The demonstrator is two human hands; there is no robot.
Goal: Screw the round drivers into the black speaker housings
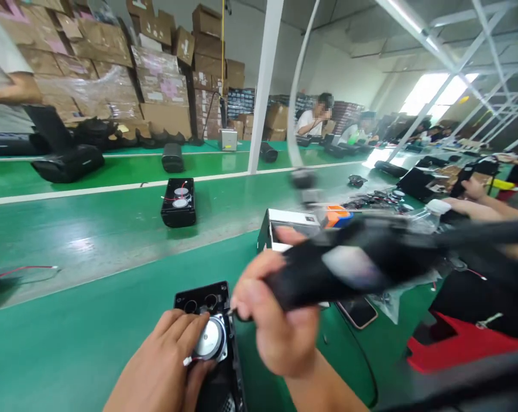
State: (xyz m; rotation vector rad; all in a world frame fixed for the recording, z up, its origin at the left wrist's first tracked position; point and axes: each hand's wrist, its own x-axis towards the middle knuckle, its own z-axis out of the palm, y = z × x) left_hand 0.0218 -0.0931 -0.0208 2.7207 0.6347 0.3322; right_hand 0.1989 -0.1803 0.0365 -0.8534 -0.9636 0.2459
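My right hand (pixel 280 326) is wrapped round a black electric screwdriver (pixel 310 274), which is blurred and held nearly level. Its tip points left and meets the edge area of a black speaker housing (pixel 237 372); whether it touches a screw is too small to tell. Inside that housing sits a round silver speaker driver (pixel 210 339) with a small white plug at its lower left. My left hand (pixel 160 355) lies over the driver's left side, fingers curled on it and the thumb below. The near part of the housing is partly hidden by this hand.
Beyond the bench runs a green conveyor belt (pixel 126 217) bearing another open speaker housing (pixel 178 203). A white box (pixel 291 217), an orange tape roll (pixel 338 216) and a phone (pixel 357 313) lie near the screwdriver. Co-workers' arms (pixel 469 209) reach in at right.
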